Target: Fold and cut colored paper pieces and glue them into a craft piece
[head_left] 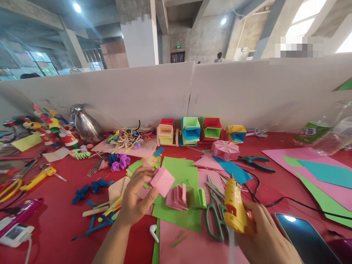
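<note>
Between the thumb and fingers of my left hand (pixel 139 198) is a small folded pink paper piece (pixel 164 181), held above the table. My right hand (pixel 264 231) grips a yellow hot glue gun (pixel 234 205), its nozzle pointing up and away; a clear glue stick hangs from its rear. Below and between the hands, pleated pink paper (pixel 176 198) stands on a green paper sheet (pixel 176 218), beside a small folded green paper piece (pixel 201 198). Green-handled scissors (pixel 216 222) lie just left of the glue gun.
Folded-paper boxes (pixel 190 132) and a pink fluted paper piece (pixel 225 150) stand near the white partition (pixel 233 91). Dark green pliers (pixel 257 162), a phone (pixel 305 234) and a black cord (pixel 291 201) lie right. A steel jug (pixel 85 124) and another yellow glue gun (pixel 41 178) are left.
</note>
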`<state>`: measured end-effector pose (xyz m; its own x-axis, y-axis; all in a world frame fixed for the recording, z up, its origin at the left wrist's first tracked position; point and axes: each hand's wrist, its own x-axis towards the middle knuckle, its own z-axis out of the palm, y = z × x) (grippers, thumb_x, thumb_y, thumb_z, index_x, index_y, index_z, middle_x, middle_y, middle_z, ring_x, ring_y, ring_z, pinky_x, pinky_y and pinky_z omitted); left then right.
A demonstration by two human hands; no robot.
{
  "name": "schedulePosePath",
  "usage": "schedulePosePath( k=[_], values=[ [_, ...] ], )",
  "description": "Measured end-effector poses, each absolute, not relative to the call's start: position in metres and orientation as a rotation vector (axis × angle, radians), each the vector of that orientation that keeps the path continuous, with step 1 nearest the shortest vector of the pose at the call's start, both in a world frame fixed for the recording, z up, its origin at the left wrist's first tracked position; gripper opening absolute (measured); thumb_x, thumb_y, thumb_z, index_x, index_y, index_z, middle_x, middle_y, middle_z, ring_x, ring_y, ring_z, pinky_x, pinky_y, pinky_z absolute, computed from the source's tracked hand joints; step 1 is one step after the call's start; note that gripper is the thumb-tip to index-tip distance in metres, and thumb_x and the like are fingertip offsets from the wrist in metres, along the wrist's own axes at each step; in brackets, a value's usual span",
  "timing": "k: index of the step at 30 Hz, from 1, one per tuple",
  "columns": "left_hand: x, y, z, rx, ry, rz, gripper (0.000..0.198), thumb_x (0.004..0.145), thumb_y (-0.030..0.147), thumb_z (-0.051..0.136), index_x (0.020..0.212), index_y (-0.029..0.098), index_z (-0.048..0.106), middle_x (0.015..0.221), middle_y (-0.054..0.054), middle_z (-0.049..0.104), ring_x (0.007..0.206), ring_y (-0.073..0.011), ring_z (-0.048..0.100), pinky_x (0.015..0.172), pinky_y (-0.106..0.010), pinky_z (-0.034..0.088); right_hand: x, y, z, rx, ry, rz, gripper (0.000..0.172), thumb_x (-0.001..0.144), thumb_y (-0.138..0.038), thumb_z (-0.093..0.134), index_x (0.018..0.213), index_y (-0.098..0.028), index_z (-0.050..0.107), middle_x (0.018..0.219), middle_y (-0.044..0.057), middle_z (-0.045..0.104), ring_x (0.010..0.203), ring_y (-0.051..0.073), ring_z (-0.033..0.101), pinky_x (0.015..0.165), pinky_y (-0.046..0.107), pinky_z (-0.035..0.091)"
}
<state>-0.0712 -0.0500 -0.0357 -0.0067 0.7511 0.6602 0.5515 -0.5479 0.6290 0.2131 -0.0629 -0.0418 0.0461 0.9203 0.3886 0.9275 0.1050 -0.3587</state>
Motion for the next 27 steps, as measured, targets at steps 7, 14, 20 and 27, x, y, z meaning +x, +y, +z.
schedulePosePath(
  k=[7, 14, 20, 27],
  values=[
    [-0.081, -0.041, -0.039, 1.975, 1.631, 1.599, 0.009, 0.083, 0.027, 0.052, 0.082, 0.022, 0.059, 0.097, -0.005, 0.06, 0.104, -0.0228, 0.051, 0.091, -0.037, 0.042, 0.249, -0.047, -0.082, -1.87, -2.065, 0.043, 0.022, 0.077, -0.034, 0.044, 0.094, -0.022, 0.052, 0.095, 0.009, 0.06, 0.07, 0.025, 0.066, 0.051, 0.032, 0.048],
    [-0.078, -0.036, -0.045, 2.031, 1.641, 1.59, 0.006, 0.083, 0.024, 0.053, 0.083, 0.021, 0.058, 0.096, -0.005, 0.06, 0.099, -0.0219, 0.054, 0.089, -0.038, 0.043, 0.192, -0.035, -0.029, -1.427, -2.33, -0.032, 0.032, 0.08, -0.024, 0.052, 0.112, -0.021, 0.052, 0.116, 0.013, 0.059, 0.105, 0.033, 0.052, 0.082, 0.044, 0.044],
    [-0.074, -0.031, -0.045, 2.025, 1.648, 1.58, 0.008, 0.082, 0.024, 0.053, 0.078, 0.019, 0.057, 0.086, -0.004, 0.061, 0.086, -0.0198, 0.056, 0.077, -0.032, 0.046, 0.095, -0.003, -0.03, -1.188, -2.825, 0.173, 0.02, 0.079, -0.017, 0.055, 0.098, -0.018, 0.063, 0.095, 0.009, 0.068, 0.093, 0.025, 0.057, 0.079, 0.035, 0.042],
    [-0.076, -0.03, -0.044, 2.017, 1.668, 1.577, 0.01, 0.082, 0.023, 0.054, 0.074, 0.018, 0.056, 0.083, -0.004, 0.061, 0.085, -0.0192, 0.056, 0.076, -0.031, 0.046, 0.092, 0.009, -0.042, -1.1, -2.966, 0.104, 0.014, 0.073, -0.022, 0.062, 0.084, -0.015, 0.066, 0.085, 0.012, 0.066, 0.091, 0.027, 0.055, 0.085, 0.038, 0.034]
  ],
)
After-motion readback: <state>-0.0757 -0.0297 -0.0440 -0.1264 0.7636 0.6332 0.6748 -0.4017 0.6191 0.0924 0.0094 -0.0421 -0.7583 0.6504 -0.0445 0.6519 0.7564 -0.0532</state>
